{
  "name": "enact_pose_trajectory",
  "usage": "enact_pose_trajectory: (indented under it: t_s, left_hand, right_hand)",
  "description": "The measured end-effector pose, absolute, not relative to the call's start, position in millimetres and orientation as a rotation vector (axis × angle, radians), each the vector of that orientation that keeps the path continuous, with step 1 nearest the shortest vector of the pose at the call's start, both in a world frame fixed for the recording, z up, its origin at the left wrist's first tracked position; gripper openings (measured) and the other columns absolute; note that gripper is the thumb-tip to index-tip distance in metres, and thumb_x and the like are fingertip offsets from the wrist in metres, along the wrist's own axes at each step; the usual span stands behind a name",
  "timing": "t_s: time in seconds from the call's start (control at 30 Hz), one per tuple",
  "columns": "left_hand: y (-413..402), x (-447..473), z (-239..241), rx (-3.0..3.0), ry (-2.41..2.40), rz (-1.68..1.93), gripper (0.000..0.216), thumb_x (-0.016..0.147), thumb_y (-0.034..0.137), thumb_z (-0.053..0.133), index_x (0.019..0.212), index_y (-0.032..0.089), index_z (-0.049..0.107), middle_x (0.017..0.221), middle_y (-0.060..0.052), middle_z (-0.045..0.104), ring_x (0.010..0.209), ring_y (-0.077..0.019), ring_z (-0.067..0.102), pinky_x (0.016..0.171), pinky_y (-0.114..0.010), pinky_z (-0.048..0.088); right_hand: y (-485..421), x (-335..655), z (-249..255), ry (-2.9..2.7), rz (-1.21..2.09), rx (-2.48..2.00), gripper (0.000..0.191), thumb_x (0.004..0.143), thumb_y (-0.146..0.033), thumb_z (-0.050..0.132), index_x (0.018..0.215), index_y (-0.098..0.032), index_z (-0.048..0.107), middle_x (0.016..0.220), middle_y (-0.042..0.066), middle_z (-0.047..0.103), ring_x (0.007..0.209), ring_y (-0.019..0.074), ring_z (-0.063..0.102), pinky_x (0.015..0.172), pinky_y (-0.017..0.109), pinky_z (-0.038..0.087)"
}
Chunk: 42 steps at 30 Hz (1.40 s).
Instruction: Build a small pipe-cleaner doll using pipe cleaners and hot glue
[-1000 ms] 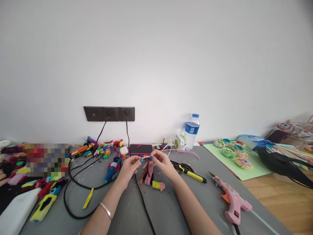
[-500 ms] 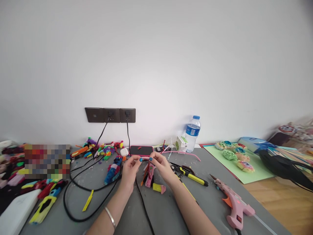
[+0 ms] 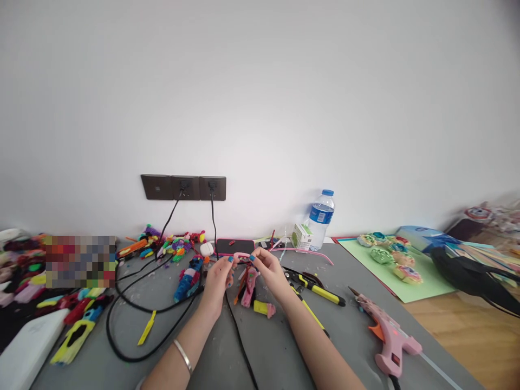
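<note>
A short pink pipe cleaner (image 3: pixel 242 255) is stretched between my fingertips above the middle of the table, slightly arched. My left hand (image 3: pixel 219 279) pinches its left end, and the thumb and fingers of my right hand (image 3: pixel 267 271) pinch the right end. Below the hands lies a pink fuzzy figure (image 3: pixel 249 287) with orange and dark parts. Close by is a yellow fuzzy piece (image 3: pixel 263 309) with a pink tip. A blue fuzzy figure (image 3: pixel 188 281) rests left of my left hand. Just behind the fingers is a phone (image 3: pixel 234 246) with a pink edge.
Yellow-handled pliers (image 3: pixel 323 292) and a pink glue gun (image 3: pixel 394 338) lie to the right. A water bottle (image 3: pixel 322 219) and a small box (image 3: pixel 301 236) stand at the wall. Black cables (image 3: pixel 134 357) loop across the left. Coloured fuzzy pieces (image 3: pixel 79 338) and a white case (image 3: pixel 34 349) lie further left.
The pink pipe cleaner now shows as an arch between my fingertips, raised slightly. My left fingers have curled more beneath it. The view has shifted a little.
</note>
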<state>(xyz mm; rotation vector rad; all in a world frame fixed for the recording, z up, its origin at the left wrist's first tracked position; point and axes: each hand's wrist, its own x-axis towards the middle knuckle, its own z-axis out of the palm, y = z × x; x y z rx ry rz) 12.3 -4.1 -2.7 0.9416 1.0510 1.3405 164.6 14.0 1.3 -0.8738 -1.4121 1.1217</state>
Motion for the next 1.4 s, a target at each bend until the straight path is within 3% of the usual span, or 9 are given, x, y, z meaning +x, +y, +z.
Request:
enact_pose_trajectory:
  t_s: [0.2,0.4,0.6,0.8,1.03,1.4]
  left_hand:
    - [0,4,-1,1.018,1.069,1.306,0.041,0.065,0.056,0.071,0.072,0.016,0.063,0.062,0.004,0.048,0.05,-0.0068,0.037,0.046,-0.02,0.029]
    - [0,-1,-2,1.171,1.088,1.179,0.037,0.07,0.053,0.069,0.077,0.017,0.064,0.059,0.005,0.041,0.05,-0.0078,0.035,0.047,-0.021,0.026]
    - [3,-7,-6,1.317,1.096,1.209,0.03,0.075,0.047,0.066,0.08,0.018,0.065,0.064,0.003,0.048,0.055,-0.0102,0.039,0.05,-0.021,0.03]
    - [0,5,-10,1.382,1.166,1.518,0.021,0.079,0.039,0.063,0.078,0.018,0.064,0.075,-0.001,0.06,0.067,-0.014,0.05,0.063,-0.024,0.039]
    - [-8,17,-15,1.252,1.25,1.677,0.022,0.078,0.041,0.064,0.081,0.019,0.064,0.073,-0.001,0.06,0.063,-0.0145,0.051,0.06,-0.025,0.04]
    - [-3,11,-7,1.147,1.183,1.476,0.034,0.071,0.049,0.068,0.078,0.017,0.063,0.061,0.003,0.049,0.052,-0.0103,0.041,0.048,-0.022,0.031]
  right_hand:
    - [14,168,-1,-1.554,1.094,-0.869,0.034,0.085,-0.053,0.058,0.075,-0.021,0.05,0.067,-0.003,0.042,0.06,0.0135,0.038,0.057,0.025,0.032]
    - [14,172,-3,-1.583,1.115,-0.859,0.031,0.087,-0.048,0.057,0.076,-0.02,0.05,0.067,-0.003,0.042,0.06,0.0128,0.038,0.058,0.025,0.031]
    - [10,174,5,-1.62,1.26,-0.852,0.034,0.084,-0.049,0.061,0.072,-0.02,0.051,0.063,-0.004,0.04,0.058,0.012,0.036,0.056,0.025,0.029]
    - [7,161,10,-1.415,1.226,-0.843,0.035,0.081,-0.052,0.064,0.072,-0.019,0.053,0.065,-0.004,0.041,0.06,0.0121,0.037,0.057,0.024,0.031]
    - [5,145,4,-1.263,1.162,-0.843,0.032,0.079,-0.048,0.066,0.07,-0.02,0.054,0.066,-0.003,0.044,0.061,0.0126,0.039,0.058,0.023,0.032]
    - [10,153,-2,-1.418,1.105,-0.879,0.035,0.083,-0.051,0.06,0.071,-0.019,0.05,0.062,-0.005,0.04,0.057,0.0117,0.036,0.055,0.024,0.029]
